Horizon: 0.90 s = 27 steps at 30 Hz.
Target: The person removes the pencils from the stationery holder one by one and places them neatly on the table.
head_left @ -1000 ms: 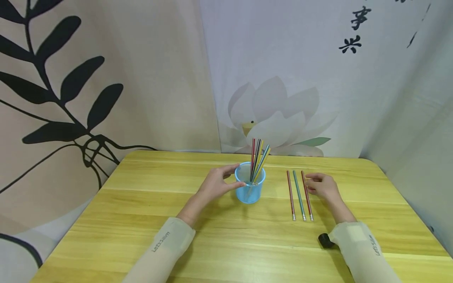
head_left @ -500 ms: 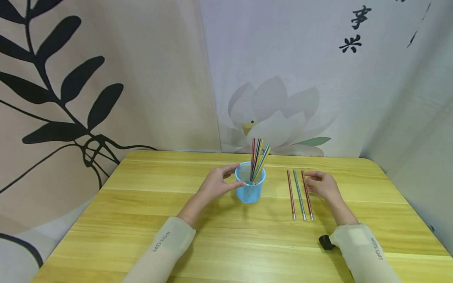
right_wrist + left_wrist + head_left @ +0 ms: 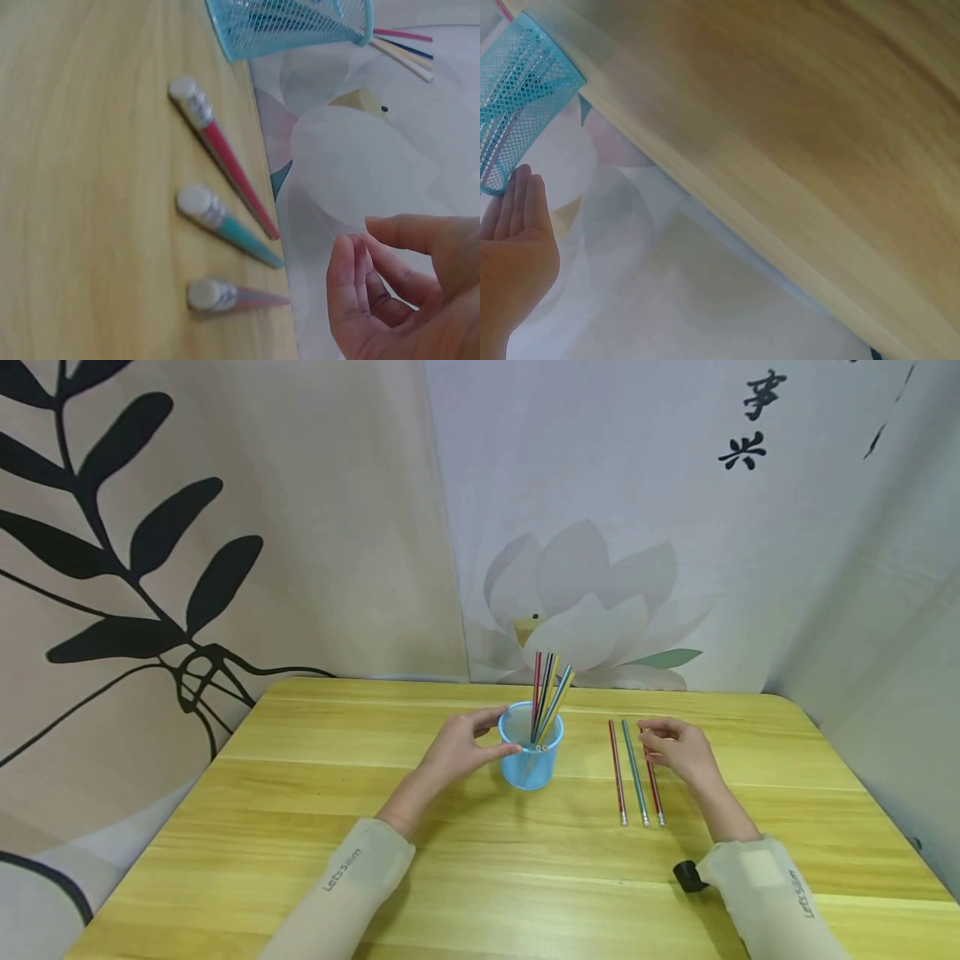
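Currently, the left hand rests straight fingers against the blue mesh pencil cup to its right; the right hand, loosely bent and released, hovers by its nearest red pencil.

One mesh cup, with at least five standing pencils in it, their exact number unclear. Three loose pencils, two red and one green. One surface. One left hand and one right hand. Two sleeves. One small black object.
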Motion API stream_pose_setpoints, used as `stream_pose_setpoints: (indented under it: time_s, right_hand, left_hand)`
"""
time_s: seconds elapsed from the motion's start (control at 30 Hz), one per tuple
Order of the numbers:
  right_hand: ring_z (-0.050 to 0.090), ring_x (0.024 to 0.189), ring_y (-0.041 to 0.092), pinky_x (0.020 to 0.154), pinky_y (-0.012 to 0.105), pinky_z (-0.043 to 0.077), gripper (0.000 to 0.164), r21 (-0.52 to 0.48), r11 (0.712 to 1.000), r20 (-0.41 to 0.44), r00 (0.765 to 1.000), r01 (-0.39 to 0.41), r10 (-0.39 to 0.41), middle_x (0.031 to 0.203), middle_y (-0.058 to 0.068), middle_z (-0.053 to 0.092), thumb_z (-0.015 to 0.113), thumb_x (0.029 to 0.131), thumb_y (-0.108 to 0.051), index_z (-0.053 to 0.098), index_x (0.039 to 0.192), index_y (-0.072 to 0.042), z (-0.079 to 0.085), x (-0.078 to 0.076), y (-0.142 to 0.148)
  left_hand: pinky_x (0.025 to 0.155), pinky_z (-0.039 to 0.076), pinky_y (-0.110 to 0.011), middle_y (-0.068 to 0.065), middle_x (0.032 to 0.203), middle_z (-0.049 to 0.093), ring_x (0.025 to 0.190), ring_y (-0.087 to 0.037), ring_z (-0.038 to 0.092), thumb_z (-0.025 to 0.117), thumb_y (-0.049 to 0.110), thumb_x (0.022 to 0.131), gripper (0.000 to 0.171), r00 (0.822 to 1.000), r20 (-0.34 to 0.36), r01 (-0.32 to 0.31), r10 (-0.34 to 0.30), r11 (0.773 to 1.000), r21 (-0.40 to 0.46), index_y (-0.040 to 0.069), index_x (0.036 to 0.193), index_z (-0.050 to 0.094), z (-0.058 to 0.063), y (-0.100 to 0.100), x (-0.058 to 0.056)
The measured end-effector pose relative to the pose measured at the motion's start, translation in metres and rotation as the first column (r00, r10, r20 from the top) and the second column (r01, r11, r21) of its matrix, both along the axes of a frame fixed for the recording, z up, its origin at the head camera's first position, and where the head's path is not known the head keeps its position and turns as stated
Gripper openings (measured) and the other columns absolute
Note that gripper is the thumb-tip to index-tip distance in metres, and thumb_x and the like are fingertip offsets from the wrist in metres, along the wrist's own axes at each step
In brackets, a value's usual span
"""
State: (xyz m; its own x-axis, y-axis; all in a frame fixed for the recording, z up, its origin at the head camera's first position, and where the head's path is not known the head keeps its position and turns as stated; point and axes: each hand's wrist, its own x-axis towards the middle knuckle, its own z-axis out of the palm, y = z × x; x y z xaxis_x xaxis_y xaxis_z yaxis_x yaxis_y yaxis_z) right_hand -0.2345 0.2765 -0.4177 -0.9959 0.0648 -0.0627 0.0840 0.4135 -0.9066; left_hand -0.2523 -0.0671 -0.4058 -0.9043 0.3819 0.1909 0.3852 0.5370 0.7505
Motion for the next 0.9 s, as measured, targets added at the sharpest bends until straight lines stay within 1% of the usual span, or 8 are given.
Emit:
stream_pose_setpoints:
  time_s: [0.1,0.23,0.43,0.53,0.63,0.73,0.9]
  right_hand:
    - [0.066,0.083,0.006,0.077,0.021,0.064,0.044,0.005,1.000,-0.020,1.000,-0.012,0.012,0.100,0.000,0.061,0.060,0.101,-0.020,0.054,0.134,0.009,0.004,0.003,-0.004]
    - [0.065,0.085,0.007,0.079,0.023,0.064,0.043,0.009,1.000,-0.038,0.999,-0.027,0.027,0.100,0.001,0.060,0.059,0.101,-0.019,0.054,0.135,0.008,0.009,0.006,-0.008]
    - [0.066,0.088,0.010,0.081,0.025,0.064,0.039,0.033,0.999,-0.060,0.997,-0.036,0.038,0.102,0.005,0.060,0.058,0.102,-0.018,0.057,0.133,0.005,0.017,0.008,-0.016]
    - [0.066,0.089,0.010,0.082,0.026,0.064,0.038,0.037,0.998,-0.071,0.996,-0.042,0.045,0.104,0.007,0.061,0.058,0.101,-0.019,0.058,0.132,0.005,0.020,0.010,-0.020]
    - [0.065,0.089,0.006,0.082,0.026,0.064,0.039,0.043,0.998,-0.083,0.995,-0.052,0.055,0.105,0.007,0.061,0.058,0.101,-0.019,0.058,0.132,0.005,0.023,0.012,-0.023]
    - [0.064,0.088,0.003,0.082,0.026,0.064,0.038,0.033,0.997,-0.091,0.994,-0.063,0.066,0.104,0.006,0.061,0.059,0.101,-0.019,0.058,0.131,0.005,0.025,0.013,-0.027]
    - [0.064,0.085,0.002,0.081,0.027,0.064,0.037,-0.010,0.997,-0.099,0.992,-0.078,0.077,0.103,0.007,0.060,0.059,0.100,-0.014,0.058,0.130,0.007,0.028,0.014,-0.033]
  left_hand:
    - [0.109,0.052,-0.035,-0.009,0.139,0.063,0.127,-0.025,0.062,0.082,0.037,0.082,0.070,1.000,-0.001,0.003,-0.003,1.000,0.000,0.010,0.141,0.056,0.000,0.000,0.000]
    - [0.108,0.052,-0.035,-0.009,0.138,0.063,0.126,-0.025,0.062,0.082,0.036,0.082,0.069,1.000,-0.003,0.006,-0.005,1.000,0.002,0.011,0.141,0.056,0.000,0.000,0.000]
    - [0.108,0.052,-0.034,-0.009,0.138,0.063,0.126,-0.025,0.063,0.082,0.035,0.082,0.069,1.000,-0.006,0.006,-0.006,1.000,0.002,0.011,0.141,0.056,-0.001,0.000,-0.001]
    - [0.108,0.052,-0.034,-0.009,0.138,0.063,0.126,-0.024,0.063,0.082,0.035,0.082,0.069,1.000,-0.004,0.004,-0.004,1.000,0.002,0.011,0.141,0.056,-0.001,0.000,-0.001]
    - [0.108,0.052,-0.034,-0.009,0.138,0.064,0.126,-0.024,0.063,0.082,0.035,0.081,0.069,1.000,0.000,0.000,0.000,1.000,0.006,0.011,0.141,0.056,-0.001,0.000,-0.001]
    - [0.108,0.053,-0.034,-0.009,0.137,0.064,0.125,-0.024,0.063,0.082,0.035,0.081,0.069,1.000,-0.001,-0.002,0.002,1.000,0.007,0.011,0.141,0.057,-0.001,0.000,-0.002]
    - [0.108,0.052,-0.035,-0.008,0.137,0.064,0.126,-0.024,0.063,0.082,0.036,0.082,0.069,1.000,0.000,-0.001,0.001,1.000,0.009,0.012,0.141,0.056,-0.002,0.000,-0.001]
